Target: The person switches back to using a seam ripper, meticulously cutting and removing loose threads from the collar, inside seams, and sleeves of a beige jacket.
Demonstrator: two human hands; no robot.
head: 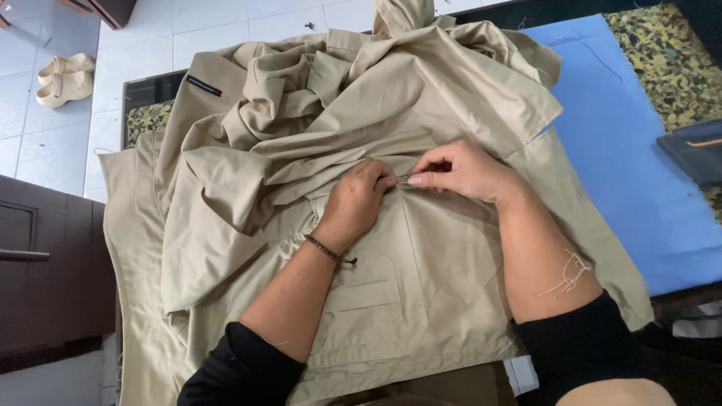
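A beige garment (421, 286) lies spread and bunched over the work surface, with a flap pocket (365, 297) near me. My left hand (359, 199) presses a fold of the cloth at a seam in the middle, fingers curled on the fabric. My right hand (460, 171) pinches the same seam just to the right, thumb and forefinger closed on the cloth. The two hands almost touch. A thin bracelet (325, 249) circles my left wrist. Loose threads (569, 275) cling to my right forearm.
A blue sheet (639, 165) covers the surface to the right, over speckled foam (669, 53). A dark object (696, 150) lies at the right edge. A dark wooden cabinet (45, 263) stands at the left. Pale sandals (66, 77) rest on the white tiled floor.
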